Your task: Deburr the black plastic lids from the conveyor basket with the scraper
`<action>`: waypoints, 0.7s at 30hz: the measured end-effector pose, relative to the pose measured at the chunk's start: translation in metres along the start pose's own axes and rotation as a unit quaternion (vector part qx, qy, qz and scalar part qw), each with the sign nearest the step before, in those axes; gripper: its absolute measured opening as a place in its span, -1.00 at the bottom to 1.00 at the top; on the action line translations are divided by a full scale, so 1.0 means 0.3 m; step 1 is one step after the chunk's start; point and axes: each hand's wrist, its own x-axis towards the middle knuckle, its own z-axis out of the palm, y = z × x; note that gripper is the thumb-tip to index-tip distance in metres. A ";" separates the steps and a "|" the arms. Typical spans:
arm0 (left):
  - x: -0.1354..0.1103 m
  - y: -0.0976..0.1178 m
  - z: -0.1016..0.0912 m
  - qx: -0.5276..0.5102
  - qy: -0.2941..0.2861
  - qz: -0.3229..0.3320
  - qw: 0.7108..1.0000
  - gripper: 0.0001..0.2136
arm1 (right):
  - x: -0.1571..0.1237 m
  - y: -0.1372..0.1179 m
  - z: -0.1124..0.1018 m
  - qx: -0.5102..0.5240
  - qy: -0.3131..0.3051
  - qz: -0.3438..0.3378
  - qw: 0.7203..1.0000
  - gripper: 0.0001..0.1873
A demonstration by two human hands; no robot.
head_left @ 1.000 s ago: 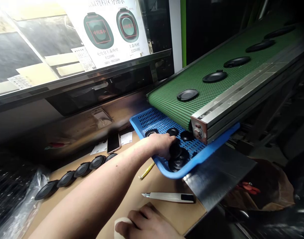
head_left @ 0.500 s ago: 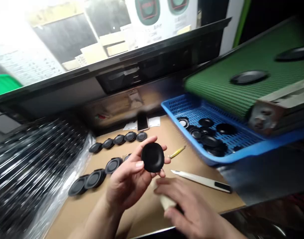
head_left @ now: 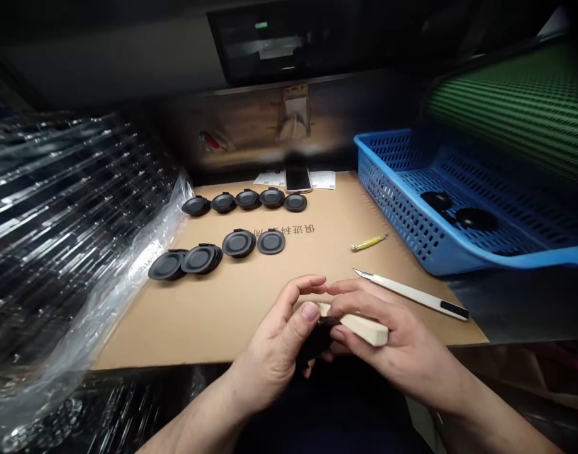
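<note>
Grip of the left hand [head_left: 274, 359] curls shut around a black rounded plastic cap [head_left: 314, 343], mostly hidden by fingers; the right hand [head_left: 393, 334] pinches a cream rectangular block [head_left: 364, 326] touching it, above the near edge of the tan cardboard sheet [head_left: 213, 321]

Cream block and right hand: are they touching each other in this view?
Touching: the head view shows the right hand with its fingers curled over the cream block.

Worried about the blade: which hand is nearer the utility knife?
The right hand is nearer, just below the utility knife; the left hand is farther away, to its left.
</note>
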 end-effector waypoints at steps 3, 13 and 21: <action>-0.015 -0.012 -0.031 0.026 -0.025 0.093 0.995 -0.45 | -0.005 -0.016 -0.002 0.049 0.027 0.072 0.996 -0.82; -0.032 -0.068 -0.037 -0.039 -0.021 0.253 0.966 -0.54 | -0.036 -0.027 0.078 0.188 -0.054 0.225 0.955 -0.53; -0.007 -0.006 -0.011 -0.357 0.077 0.056 0.929 -0.55 | -0.077 -0.047 0.071 -0.280 0.043 -0.291 0.914 -0.61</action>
